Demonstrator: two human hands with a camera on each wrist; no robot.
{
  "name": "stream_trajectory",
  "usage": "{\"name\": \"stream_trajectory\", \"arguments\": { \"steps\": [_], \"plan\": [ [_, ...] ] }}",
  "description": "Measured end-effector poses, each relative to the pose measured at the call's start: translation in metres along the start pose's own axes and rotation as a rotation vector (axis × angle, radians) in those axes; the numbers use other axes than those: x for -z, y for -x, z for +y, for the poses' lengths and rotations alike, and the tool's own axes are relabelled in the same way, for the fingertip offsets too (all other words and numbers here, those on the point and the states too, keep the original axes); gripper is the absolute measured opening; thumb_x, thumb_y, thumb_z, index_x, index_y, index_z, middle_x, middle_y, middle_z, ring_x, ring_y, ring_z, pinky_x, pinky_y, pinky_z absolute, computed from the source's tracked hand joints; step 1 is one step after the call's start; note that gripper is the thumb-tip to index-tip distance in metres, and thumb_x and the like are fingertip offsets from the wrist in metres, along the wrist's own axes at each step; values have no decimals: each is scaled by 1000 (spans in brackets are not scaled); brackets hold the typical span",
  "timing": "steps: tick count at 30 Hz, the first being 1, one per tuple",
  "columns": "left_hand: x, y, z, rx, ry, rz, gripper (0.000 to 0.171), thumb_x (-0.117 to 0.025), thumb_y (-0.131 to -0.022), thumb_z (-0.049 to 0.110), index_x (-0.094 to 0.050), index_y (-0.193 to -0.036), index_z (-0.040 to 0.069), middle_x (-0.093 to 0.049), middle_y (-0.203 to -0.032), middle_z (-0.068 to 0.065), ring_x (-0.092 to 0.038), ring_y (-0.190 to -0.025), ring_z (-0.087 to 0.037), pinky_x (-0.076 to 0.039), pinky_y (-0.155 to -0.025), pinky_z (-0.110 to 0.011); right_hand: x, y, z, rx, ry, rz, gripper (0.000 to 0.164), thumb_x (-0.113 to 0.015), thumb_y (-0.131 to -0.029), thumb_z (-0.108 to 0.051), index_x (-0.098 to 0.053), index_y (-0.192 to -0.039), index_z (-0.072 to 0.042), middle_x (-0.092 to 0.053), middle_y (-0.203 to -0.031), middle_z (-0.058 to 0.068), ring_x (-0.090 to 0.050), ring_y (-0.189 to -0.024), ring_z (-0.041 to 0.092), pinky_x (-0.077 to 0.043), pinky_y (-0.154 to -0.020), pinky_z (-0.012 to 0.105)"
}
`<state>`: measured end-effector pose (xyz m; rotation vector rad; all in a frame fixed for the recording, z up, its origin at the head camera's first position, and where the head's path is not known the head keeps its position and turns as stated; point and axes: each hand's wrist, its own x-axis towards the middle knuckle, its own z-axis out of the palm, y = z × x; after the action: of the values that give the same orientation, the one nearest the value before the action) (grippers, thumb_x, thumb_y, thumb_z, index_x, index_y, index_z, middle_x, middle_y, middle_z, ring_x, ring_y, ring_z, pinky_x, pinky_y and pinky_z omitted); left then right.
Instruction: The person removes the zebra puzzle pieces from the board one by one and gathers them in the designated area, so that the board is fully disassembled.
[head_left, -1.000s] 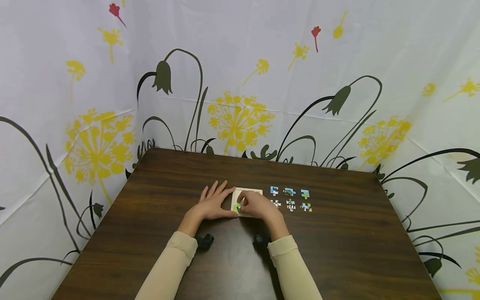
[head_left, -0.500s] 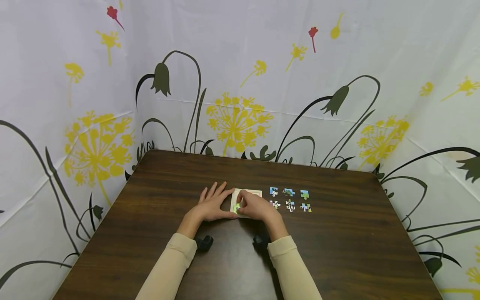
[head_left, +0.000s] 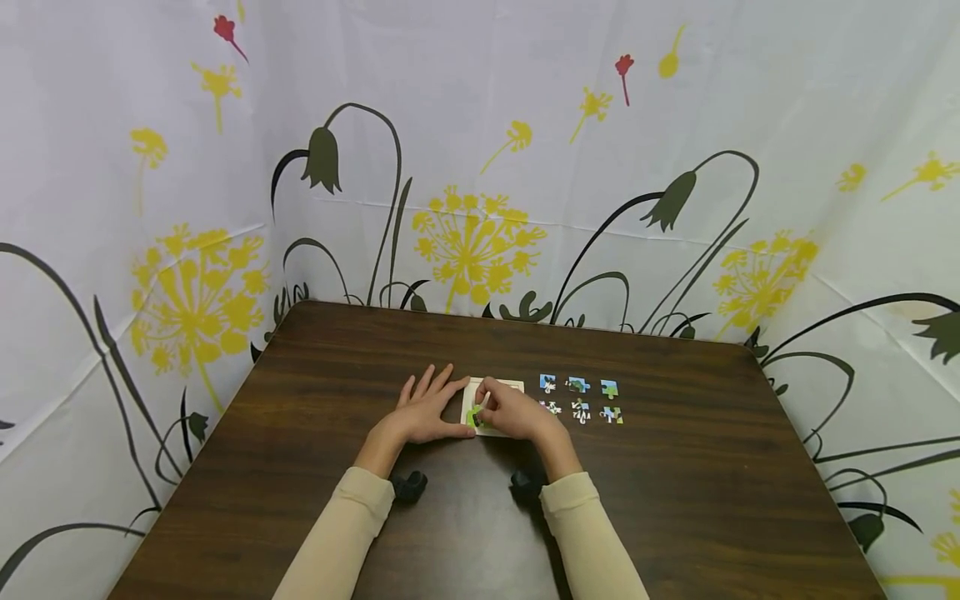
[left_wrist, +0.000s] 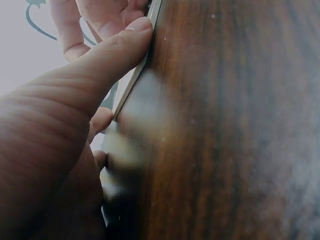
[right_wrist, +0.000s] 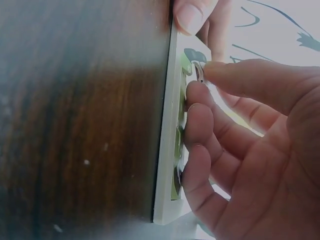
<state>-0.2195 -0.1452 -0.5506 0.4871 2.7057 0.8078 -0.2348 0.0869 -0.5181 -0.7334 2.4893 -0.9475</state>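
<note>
Little fingers busy at the tray's corner

The right hand [head_left: 513, 410] has its thumb and pointer nearly together, with a small puzzle piece [right_wrist: 198, 71] pinched in between. Its other fingers curl in close. The piece is at about 7 o'clock in the little pale tray [right_wrist: 165, 180], and one edge seems to stick up, so it doesn't look flat in its spot yet.

The left hand [head_left: 425, 414] sits at 9 o'clock of the tray. Its fingers are spread wide and pinch nothing. The thumb presses on the 7 o'clock corner, and the pointer tip touches near 11 o'clock.

Some green picture bits [right_wrist: 178, 137] lie in the tray by the right fingertips. Out at 3 o'clock, six loose pieces [head_left: 577, 384] show in two rows on the brown table [head_left: 712, 458], one partly behind the right hand.

Since half a second ago, the right wrist has moved a tiny bit toward 3 o'clock, and a dark mark shows better on the green. The left hand and loose pieces have stayed put. So I think the work is all at that one corner.
</note>
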Motion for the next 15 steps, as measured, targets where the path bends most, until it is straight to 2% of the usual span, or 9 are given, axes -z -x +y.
{"name": "stream_trajectory", "arguments": {
  "steps": [7,15],
  "plan": [
    [-1,-1,-1,-12,-3,13,103,-75,-90,69,-29,-173,29,-4,-184,-9,9,-169,-39,11,-131,-67,1,2,-1,10,-7,37,12,-66,-104,-9,-63,-115,-11,-72,-100,5,-64,-85,16,-52,-78,35],
    [-4,-2,-4,-18,-10,22,106,-75,-87,74,-31,-172,27,-6,-183,-10,8,-169,-40,10,-131,-68,2,4,1,31,-19,47,12,-67,-103,-6,-65,-113,-12,-72,-97,4,-62,-82,15,-50,-74,32]
  ]
}}
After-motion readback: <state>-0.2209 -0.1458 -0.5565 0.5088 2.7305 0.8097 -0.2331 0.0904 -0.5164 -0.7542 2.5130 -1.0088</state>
